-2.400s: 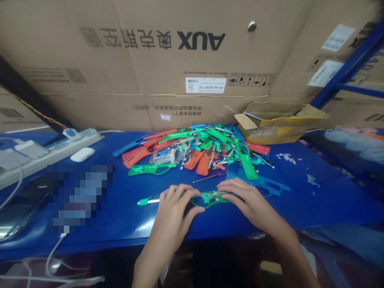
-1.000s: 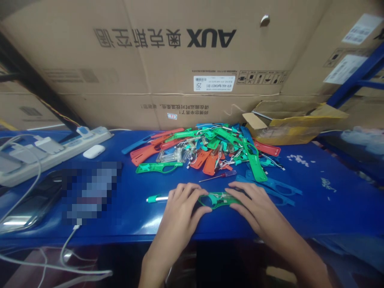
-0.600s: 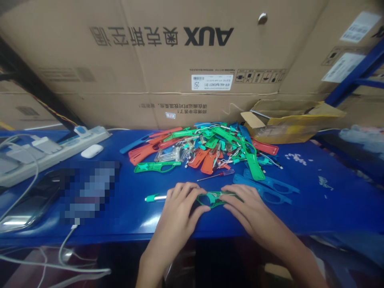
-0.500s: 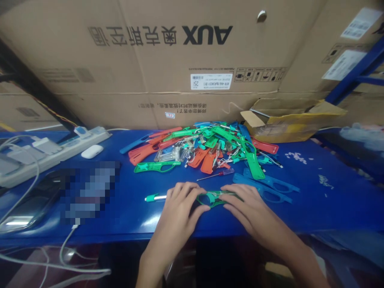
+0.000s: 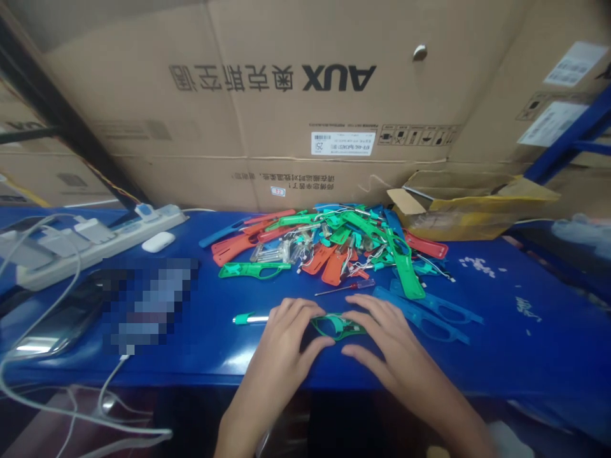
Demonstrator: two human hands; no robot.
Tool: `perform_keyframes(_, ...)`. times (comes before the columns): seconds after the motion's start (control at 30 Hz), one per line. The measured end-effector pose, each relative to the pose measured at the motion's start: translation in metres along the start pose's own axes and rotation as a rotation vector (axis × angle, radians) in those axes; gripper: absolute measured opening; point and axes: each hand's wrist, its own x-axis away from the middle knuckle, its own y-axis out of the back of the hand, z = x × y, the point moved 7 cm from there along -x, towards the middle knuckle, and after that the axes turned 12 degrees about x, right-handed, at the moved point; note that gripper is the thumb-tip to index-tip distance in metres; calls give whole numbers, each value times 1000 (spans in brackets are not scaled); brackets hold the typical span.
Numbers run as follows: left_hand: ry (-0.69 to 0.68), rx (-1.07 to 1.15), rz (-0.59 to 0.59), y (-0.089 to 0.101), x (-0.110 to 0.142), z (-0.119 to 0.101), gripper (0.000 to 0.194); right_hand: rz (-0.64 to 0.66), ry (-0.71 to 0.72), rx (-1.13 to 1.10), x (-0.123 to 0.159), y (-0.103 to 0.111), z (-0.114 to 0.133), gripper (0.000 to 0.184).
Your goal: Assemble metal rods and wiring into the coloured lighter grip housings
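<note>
A green lighter casing lies low over the blue table in front of me, a teal part sitting in its inner side. From its left end a metal tube with a teal tip sticks out past my hand. My left hand is closed around the casing's tube end, thumb at the near edge and fingers over the far edge. Above the handle end is my right hand, its fingertips at the casing and its thumb spread apart from it. My right palm hides the handle's far end.
Behind the hands lies a heap of green, red and blue lighter parts. A screwdriver and blue casing halves lie nearer. Left are a power strip, a white case and phones. An opened carton stands back right.
My right thumb has drawn away from the casing, and the right fingers have shifted left along it. My left hand keeps its hold. The view has tilted slightly.
</note>
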Motion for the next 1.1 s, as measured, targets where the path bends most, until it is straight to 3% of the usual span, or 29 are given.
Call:
perform_keyframes(0.17,-21,7,-20,-1,0,1,21,40,18,-2,-1,-4,-1,48)
perform_keyframes(0.4,-97,76,-186,2,-2,8,25,-32,49,103,-3,-4,5,38)
perform_keyframes(0.6,-131,-52,-165,4,1,0,20,-96,110,198,-1,1,11,37)
perform_keyframes(0.87,-170,-237,-168,3,3,-4,17,-53,59,141,-5,0,9,30)
perform_keyframes(1.0,-199,-266,-130,3,13,-8,33,-29,43,124,-5,-1,9,32)
perform_keyframes(1.1,-240,-190,-214,27,36,-23,47,-21,61,117,-3,2,11,35)
